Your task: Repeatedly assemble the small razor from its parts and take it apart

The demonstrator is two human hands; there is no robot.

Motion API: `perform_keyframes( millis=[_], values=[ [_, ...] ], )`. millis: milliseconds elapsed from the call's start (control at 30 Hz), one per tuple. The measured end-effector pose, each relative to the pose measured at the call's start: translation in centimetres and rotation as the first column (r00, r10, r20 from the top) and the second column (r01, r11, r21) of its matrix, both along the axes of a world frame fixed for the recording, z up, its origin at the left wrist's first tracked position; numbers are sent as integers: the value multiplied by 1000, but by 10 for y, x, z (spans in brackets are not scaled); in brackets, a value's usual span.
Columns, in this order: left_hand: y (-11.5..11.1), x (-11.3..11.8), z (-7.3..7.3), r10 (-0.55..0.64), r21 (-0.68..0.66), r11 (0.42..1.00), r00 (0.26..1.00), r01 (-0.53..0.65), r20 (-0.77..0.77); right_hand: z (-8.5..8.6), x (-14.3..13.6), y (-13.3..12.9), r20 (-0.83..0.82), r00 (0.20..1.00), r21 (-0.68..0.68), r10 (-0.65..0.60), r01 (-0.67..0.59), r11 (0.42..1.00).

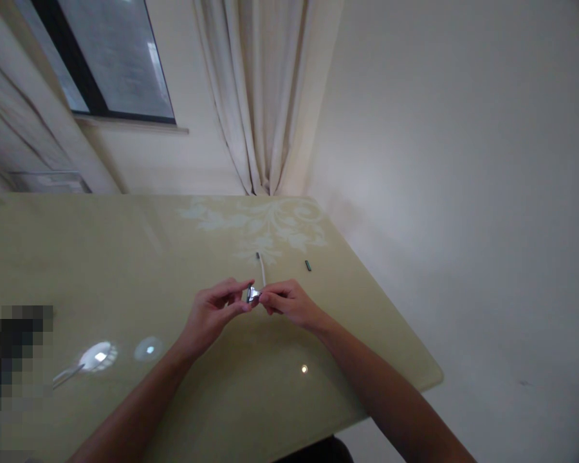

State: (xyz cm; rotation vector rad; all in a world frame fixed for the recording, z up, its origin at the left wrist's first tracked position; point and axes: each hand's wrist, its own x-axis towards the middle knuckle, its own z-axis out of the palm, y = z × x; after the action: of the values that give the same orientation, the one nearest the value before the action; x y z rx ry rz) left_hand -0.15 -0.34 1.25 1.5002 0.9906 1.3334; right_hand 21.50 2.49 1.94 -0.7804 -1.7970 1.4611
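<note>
A pale wall [439, 193] rises beside the glossy, cream-coloured table [101, 257] with its white leaf pattern; beyond are 2 curtains and 1 window [120, 58]. Above the tabletop, the person's left hand [217, 312] and right hand [287, 302] pinch 1 small shiny metal piece [253, 295], its wide dark edge running near to far, its narrower end pointing right. Behind lie 1 slim white strip [263, 270], pointing away, and 1 short dark piece [307, 265].

Home interior, curtains [255, 83], window [118, 58], patterned table [125, 257]
</note>
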Motion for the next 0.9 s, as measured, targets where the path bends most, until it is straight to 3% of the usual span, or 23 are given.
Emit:
perform_keyframes(
  millis=[333,533,900],
  values=[
    [2,-1,0,-27,9,1000,999,27,-37,-3,0,1,-11,1000,-15,24,-24,1000],
    [1,0,-2,-59,-88,994,995,66,79,-2,0,1,-31,999,-12,11,-11,1000],
    [5,2,-5,-41,-106,993,996,49,75,-10,0,8,-8,1000,25,-24,25,999]
  ],
)
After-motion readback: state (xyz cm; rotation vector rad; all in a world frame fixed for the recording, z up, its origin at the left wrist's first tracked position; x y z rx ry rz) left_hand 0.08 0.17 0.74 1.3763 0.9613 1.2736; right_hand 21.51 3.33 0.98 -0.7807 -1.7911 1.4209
